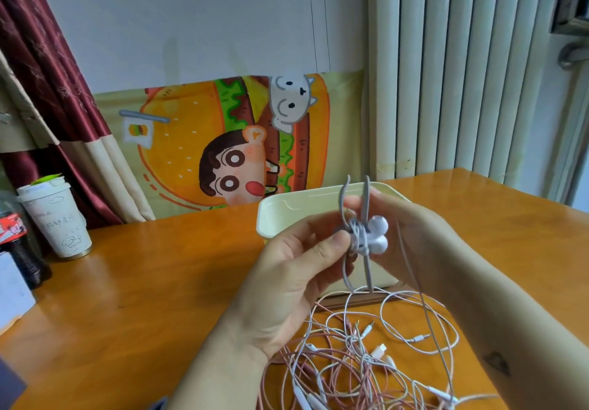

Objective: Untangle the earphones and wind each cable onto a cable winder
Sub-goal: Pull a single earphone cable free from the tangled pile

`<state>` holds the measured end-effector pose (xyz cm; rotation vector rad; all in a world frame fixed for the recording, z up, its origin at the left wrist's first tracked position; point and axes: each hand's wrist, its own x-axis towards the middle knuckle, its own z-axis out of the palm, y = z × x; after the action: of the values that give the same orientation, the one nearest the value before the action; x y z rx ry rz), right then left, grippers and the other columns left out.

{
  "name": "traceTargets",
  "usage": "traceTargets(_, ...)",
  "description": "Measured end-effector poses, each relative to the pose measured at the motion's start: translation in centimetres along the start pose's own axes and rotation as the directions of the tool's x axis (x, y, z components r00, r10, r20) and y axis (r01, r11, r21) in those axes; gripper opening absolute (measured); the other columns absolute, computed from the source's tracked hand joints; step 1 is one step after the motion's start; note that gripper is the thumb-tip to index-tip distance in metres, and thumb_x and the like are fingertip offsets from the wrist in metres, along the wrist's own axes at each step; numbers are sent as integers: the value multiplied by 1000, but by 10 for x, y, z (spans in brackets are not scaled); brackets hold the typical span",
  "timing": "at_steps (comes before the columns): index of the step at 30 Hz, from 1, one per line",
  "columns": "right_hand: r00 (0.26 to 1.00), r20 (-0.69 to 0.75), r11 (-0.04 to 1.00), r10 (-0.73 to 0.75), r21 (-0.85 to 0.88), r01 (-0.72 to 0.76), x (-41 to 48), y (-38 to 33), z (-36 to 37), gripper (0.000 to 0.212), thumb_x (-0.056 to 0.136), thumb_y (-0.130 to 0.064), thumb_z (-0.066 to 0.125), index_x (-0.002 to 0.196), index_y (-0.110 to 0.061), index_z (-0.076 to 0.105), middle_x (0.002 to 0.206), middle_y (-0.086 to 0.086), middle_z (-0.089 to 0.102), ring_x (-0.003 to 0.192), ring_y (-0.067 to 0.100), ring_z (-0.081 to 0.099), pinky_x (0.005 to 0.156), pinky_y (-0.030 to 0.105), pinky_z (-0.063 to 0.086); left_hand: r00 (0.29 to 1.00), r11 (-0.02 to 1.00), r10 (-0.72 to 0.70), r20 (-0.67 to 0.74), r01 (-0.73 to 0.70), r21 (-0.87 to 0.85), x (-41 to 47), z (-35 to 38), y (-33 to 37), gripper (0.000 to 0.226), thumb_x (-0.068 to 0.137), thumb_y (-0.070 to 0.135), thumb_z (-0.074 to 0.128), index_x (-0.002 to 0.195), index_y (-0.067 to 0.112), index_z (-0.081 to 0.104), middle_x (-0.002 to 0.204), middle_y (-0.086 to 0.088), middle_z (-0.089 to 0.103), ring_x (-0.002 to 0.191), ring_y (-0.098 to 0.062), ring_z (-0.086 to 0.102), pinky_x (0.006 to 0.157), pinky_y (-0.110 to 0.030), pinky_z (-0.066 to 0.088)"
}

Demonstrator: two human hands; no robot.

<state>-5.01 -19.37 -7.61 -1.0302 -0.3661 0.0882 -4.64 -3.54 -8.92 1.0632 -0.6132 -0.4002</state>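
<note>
Both hands hold the grey cable winder above the surface: my left hand pinches its wound middle, my right hand grips its upper arms beside the white earbuds. Cable trails into the tangle below; if I tug hard, knots could tighten or loops slip off.

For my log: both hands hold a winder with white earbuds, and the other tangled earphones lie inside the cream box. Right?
No. In the head view the tangled earphones lie on the table in front of the cream box, not inside it. The left hand and right hand do hold the winder with white earbuds.
</note>
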Motion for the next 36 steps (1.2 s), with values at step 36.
traceTargets(36,992,-28,212,126,-976,-55,-16,18,18,28,97,-35,49,85,-29,73,56,-6,55,53,16,43,53,26,37,810,931,-52,-585,-172,-322,9,-37,18,7,92,24,60,91,21,66,99,3,68,106,-13,63,94,-34,45)
